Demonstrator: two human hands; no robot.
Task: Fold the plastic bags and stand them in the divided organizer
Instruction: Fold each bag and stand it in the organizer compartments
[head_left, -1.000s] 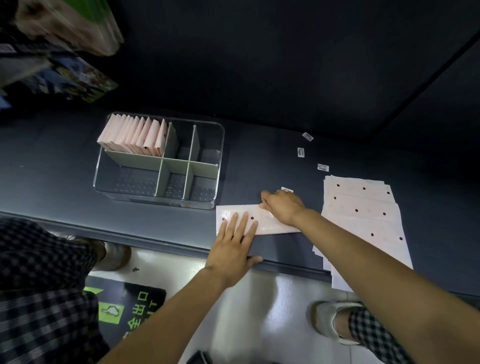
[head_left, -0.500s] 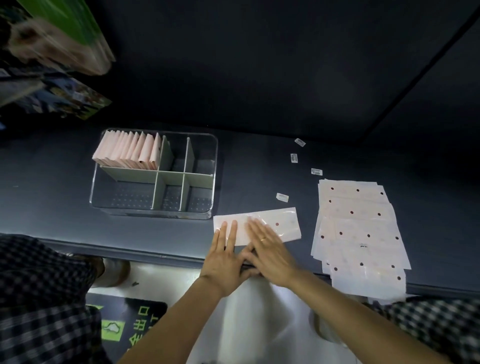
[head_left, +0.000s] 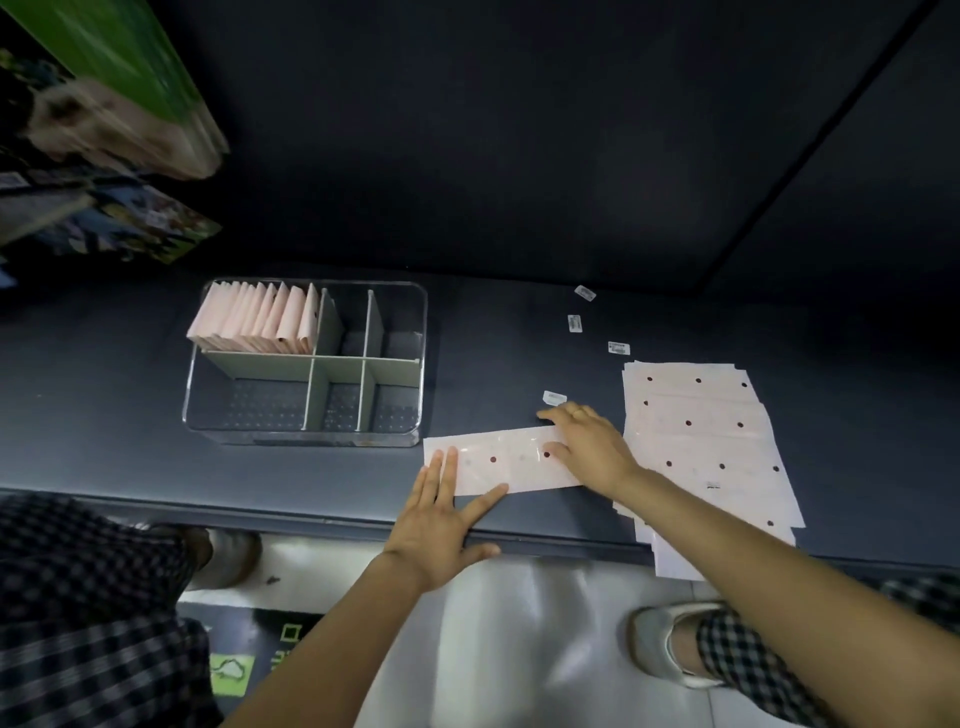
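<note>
A pale pink plastic bag (head_left: 506, 460), folded into a long strip with dark dots, lies on the dark counter near its front edge. My left hand (head_left: 441, 512) presses flat on the strip's left end, fingers straight. My right hand (head_left: 589, 447) lies on the strip's right end with fingers spread over it. A clear divided organizer (head_left: 306, 364) stands left of the strip; several folded pink bags (head_left: 257, 317) stand upright in its back left compartment. A stack of flat, unfolded bags (head_left: 706, 441) lies to the right.
Small white labels (head_left: 618, 347) are scattered on the counter (head_left: 104, 395) behind the hands. Colourful packages (head_left: 109, 156) hang over the far left. The counter's front edge runs just below my left palm; floor and shoes show beneath.
My right hand slid from beside my left hand along the strip to its right end. The left hand stayed pressing the left end.
</note>
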